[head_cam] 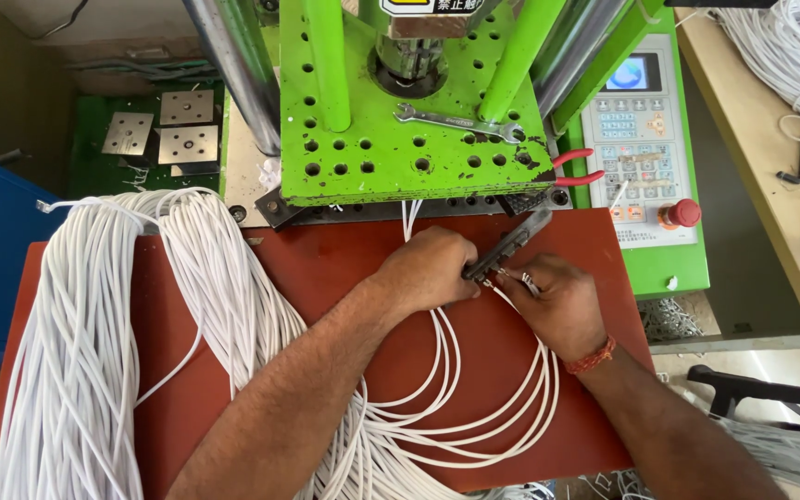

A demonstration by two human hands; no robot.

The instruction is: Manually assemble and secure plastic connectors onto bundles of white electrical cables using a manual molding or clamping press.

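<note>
Nearest, two bare forearms reaching up over a red-brown mat (326, 278), with loops of white cable (456, 407) curving between them. To the left, a thick bundle of white cables (94, 352) draped across the mat's edge and down toward the viewer. At the middle of the mat, left hand (428, 268) curled nearly closed, fingertips pinched on the lower end of a dark metal tool (506, 245). Right hand (557, 306) just beside it, fingers bent and closed around a cable end and a small metal piece, touching the tool's near tip; an orange thread band at that wrist. Tool lying on a slant, long axis running from lower left at the fingers up to the right, far end pointing toward the machine's edge. Exact grip of the right fingers partly hidden. Behind the hands, a bright green machine plate (400, 139) full of round holes, a steel wrench (456, 120) lying flat on it, red-handled pliers (576, 167) at its right edge. Farther right, a grey keypad panel (636, 139) with a small screen and a red knob (682, 213). Far left, three square metal plates (168, 130) on a green surface; far right, a wooden bench (761, 157) with more white cable.
</note>
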